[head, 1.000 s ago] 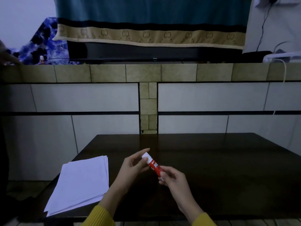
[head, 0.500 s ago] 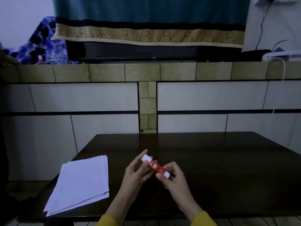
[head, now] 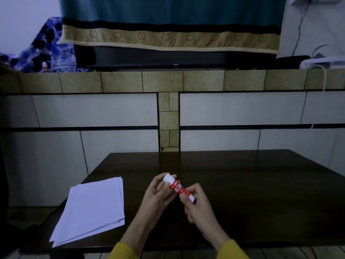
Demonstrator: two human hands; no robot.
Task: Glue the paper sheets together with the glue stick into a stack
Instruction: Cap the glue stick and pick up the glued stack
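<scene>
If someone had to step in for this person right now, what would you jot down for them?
Left hand: holds the white cap end of the glue stick.
Right hand: pinches the stick's lower end.
Both hold it above the dark table, cap apparently on.
Paper sheets: loose pile at the table's left, untouched.
Done: glue stick picked up.
Left: uncap, spread glue, stack and press the sheets.

Dark table (head: 242,184) before tiled wall (head: 93,109)
</scene>
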